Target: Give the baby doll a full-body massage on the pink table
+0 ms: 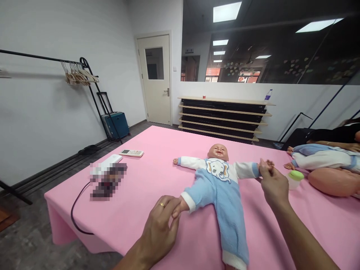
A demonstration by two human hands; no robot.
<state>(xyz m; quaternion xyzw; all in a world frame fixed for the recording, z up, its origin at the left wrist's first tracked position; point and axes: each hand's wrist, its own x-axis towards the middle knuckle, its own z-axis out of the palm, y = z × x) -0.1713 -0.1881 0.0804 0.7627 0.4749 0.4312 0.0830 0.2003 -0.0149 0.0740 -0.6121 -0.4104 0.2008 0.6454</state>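
A baby doll (218, 176) lies on its back on the pink tablecloth (157, 150), dressed in a blue and white romper with an elephant on the chest. My left hand (163, 221), with a ring on one finger, is closed around the doll's foot at the left of the picture. The fingers of my right hand (272, 183) pinch the doll's hand at the right, and that arm is stretched out sideways. The doll's other arm rests straight out on the cloth, and its other leg points toward me.
A remote control (131, 153), a white power bank-like box (108, 165) with a cable and a blurred object lie at the left. Right of the doll stands a green-lidded cup (296, 179). Beyond it another doll (332, 161) lies by a person's arm (337, 143).
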